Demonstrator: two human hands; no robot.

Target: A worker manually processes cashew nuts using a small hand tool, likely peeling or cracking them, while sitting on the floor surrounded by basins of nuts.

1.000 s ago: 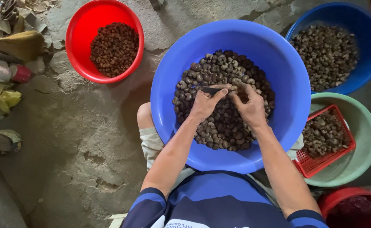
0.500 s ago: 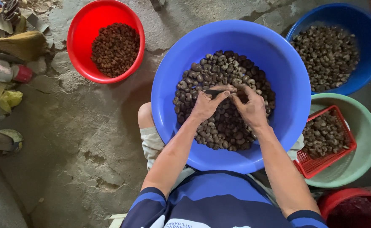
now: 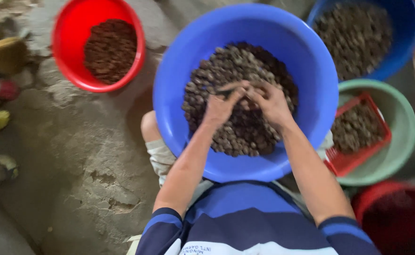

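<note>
Hands meet over blue basin [image 3: 311,56]: left hand [image 3: 219,107] and right hand [image 3: 271,103] pinch one small nut [image 3: 243,94]. Likely light, hard, smooth; grip by fingertips.

You are wearing a short-sleeved shirt [image 3: 245,212] striped in bright blue, dark navy and white, with a pale band across the sleeve cuffs. Your forearms are showing bare below the sleeves, and light-coloured shorts [image 3: 160,158] are covering your knee.
</note>
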